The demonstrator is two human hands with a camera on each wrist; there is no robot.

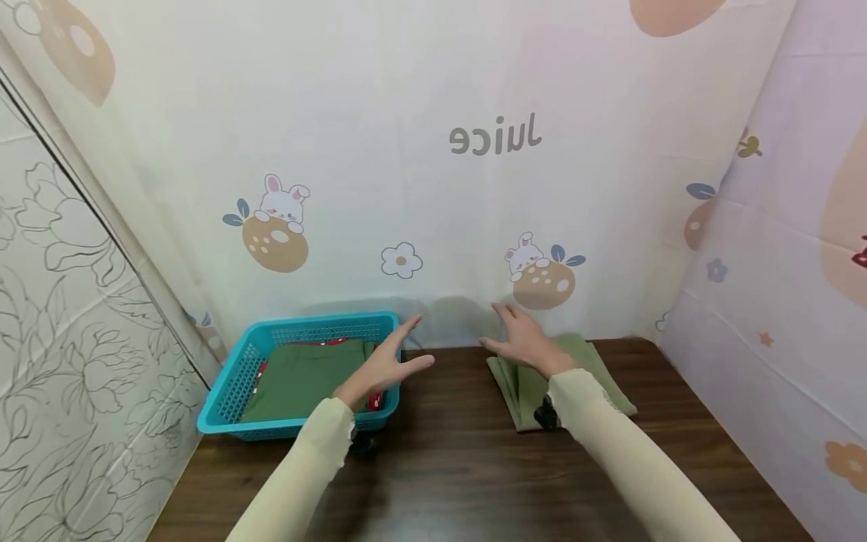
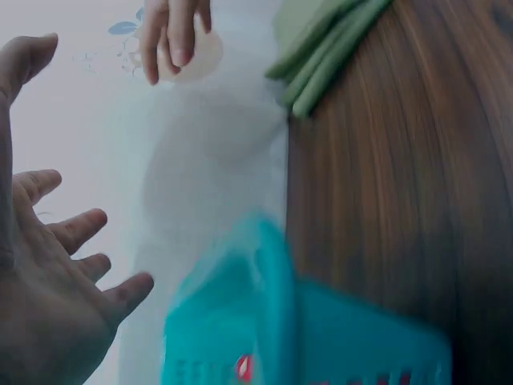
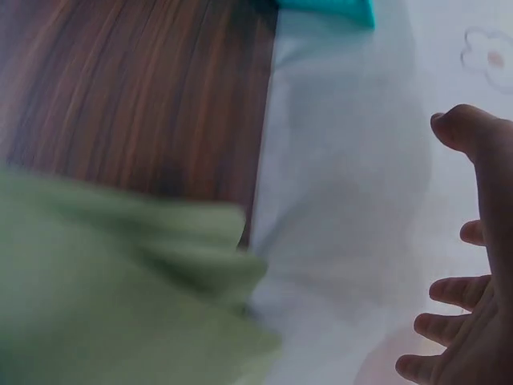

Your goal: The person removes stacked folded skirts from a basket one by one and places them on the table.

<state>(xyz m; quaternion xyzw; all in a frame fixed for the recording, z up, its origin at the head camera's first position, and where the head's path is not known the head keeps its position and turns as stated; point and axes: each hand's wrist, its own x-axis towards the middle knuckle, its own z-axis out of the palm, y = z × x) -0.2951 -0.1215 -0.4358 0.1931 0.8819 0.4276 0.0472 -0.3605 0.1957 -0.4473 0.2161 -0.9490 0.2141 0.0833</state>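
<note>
My left hand (image 1: 382, 369) hovers over the right side of a blue plastic basket (image 1: 233, 429), thumb and fingers spread, holding nothing. Inside the basket lies a folded dark green cloth (image 1: 305, 380), with red patterned fabric showing around its edges. Above a folded light green cloth (image 1: 606, 384) on the right, my right hand (image 1: 524, 339) is held with its fingers apart and nothing in them. In the left wrist view the left hand (image 2: 56, 265) is spread beside the basket's rim (image 2: 276, 297). The right wrist view has the right hand (image 3: 473, 265) away from the light green cloth (image 3: 120, 281).
Both the basket and the light green cloth sit on a dark wooden table (image 1: 447, 467). A pale curtain (image 1: 406, 173) with rabbit and fruit prints hangs behind it. Printed fabric also hangs at the left (image 1: 74, 339) and right (image 1: 765, 301).
</note>
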